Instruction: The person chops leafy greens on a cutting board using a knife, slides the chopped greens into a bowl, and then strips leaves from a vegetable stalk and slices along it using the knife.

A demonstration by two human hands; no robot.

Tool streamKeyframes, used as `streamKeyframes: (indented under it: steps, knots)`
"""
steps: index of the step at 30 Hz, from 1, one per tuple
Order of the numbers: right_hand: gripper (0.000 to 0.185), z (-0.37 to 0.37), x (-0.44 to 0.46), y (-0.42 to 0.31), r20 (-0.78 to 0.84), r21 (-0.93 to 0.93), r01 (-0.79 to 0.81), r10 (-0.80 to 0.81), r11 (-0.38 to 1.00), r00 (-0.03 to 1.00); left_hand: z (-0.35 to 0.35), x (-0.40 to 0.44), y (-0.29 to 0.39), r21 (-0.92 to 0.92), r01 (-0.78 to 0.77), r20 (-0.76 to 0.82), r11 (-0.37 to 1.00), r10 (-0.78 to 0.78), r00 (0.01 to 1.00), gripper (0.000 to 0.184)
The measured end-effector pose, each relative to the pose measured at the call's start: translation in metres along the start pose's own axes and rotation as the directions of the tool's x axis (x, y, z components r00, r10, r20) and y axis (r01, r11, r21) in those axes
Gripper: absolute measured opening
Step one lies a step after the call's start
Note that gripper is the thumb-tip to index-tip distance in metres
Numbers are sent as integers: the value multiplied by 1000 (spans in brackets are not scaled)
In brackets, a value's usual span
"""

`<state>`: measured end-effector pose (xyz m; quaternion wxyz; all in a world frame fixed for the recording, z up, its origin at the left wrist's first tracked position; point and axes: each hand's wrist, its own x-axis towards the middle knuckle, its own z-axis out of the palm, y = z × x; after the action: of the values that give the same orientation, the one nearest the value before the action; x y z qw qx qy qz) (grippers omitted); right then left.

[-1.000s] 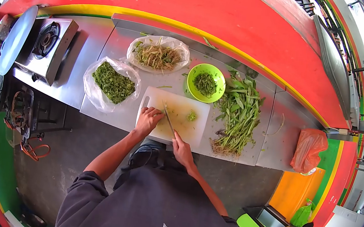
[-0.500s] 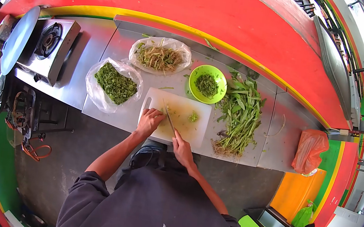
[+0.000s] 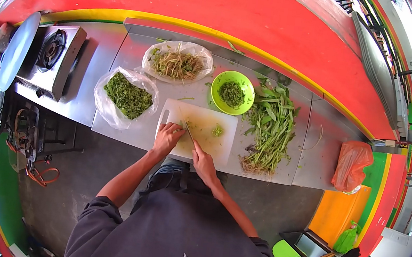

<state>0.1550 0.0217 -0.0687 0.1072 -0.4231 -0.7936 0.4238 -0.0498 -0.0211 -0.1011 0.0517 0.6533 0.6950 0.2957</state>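
My right hand (image 3: 204,164) grips a knife (image 3: 189,133), its blade angled up and left over the white cutting board (image 3: 222,151). On the board's left side, my left hand (image 3: 167,137) has its fingers curled down on a small bit of greens (image 3: 182,124) beside the blade; most of that bit is hidden. A little heap of chopped greens (image 3: 217,130) lies to the right of the knife. Behind the board stands a lime-green bowl (image 3: 251,88) with chopped leaves (image 3: 232,94) in it.
Leafy stems (image 3: 270,132) with roots lie right of the board. To the left are a clear bag of chopped greens (image 3: 126,96) and a bag of rooty trimmings (image 3: 178,66). A gas stove (image 3: 51,59) stands far left, an orange plastic bag (image 3: 352,166) far right.
The knife has shifted slightly left, closer to my left fingertips, and my right hand has moved with it. The whole view has shifted a little.
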Motion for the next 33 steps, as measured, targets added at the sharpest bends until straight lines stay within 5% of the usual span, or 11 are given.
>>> streamKeyframes:
  steps: [14,23,33]
  knots:
    - [46,4,-1,10,47,-30,4,-3,1000,999,-5,-4,8,43,-16,-8,999,16,1000,25]
    - [48,-7,-16,4,64,40,-18,15,999,998,6,-5,1,-133,24,-36,991,-29,999,27]
    - [47,5,1,1,19,23,2,-3,1000,1000,2,-6,7,27,11,1,1000,-11,1000,27]
